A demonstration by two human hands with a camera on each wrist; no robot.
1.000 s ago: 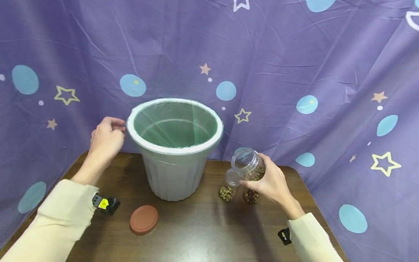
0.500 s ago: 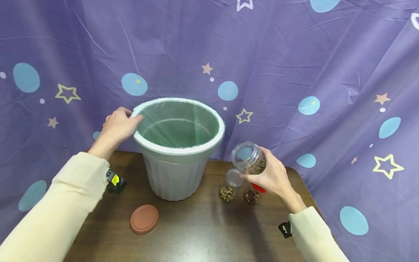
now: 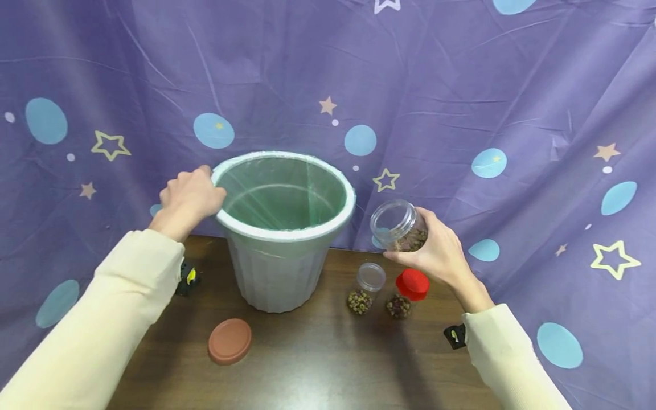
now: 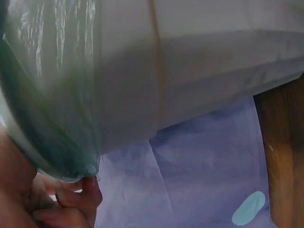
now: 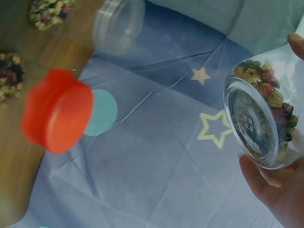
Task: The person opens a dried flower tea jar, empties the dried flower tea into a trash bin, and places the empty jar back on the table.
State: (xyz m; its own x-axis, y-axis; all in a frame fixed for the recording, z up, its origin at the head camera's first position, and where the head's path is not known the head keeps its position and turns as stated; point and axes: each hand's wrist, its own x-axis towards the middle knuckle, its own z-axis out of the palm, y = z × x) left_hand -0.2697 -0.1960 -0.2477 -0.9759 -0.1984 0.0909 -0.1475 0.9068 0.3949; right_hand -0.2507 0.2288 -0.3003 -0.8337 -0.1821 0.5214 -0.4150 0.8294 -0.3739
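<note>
My left hand [image 3: 191,196] grips the left rim of a pale grey trash bin [image 3: 277,273] lined with a thin green plastic bag [image 4: 71,95]. In the left wrist view its fingers are curled under the bagged edge. My right hand [image 3: 445,250] holds a clear jar [image 3: 393,219] with no lid on, raised off the table and tilted with its mouth towards the bin. Dried flower buds [image 5: 273,99] lie in the lower part of that jar. It is to the right of the bin, apart from the rim.
On the brown table [image 3: 318,353], a small clear-topped jar [image 3: 360,302] of dried flowers stands right of the bin. Beside it is another jar [image 3: 398,306] with a red lid [image 3: 412,283]. A round terracotta-coloured lid [image 3: 230,341] lies in front. A purple curtain [image 3: 435,85] hangs behind.
My left hand has moved right from beside the bin and taken hold of its rim. My right hand has lifted the jar higher and tilted it more, uncovering the red lid.
</note>
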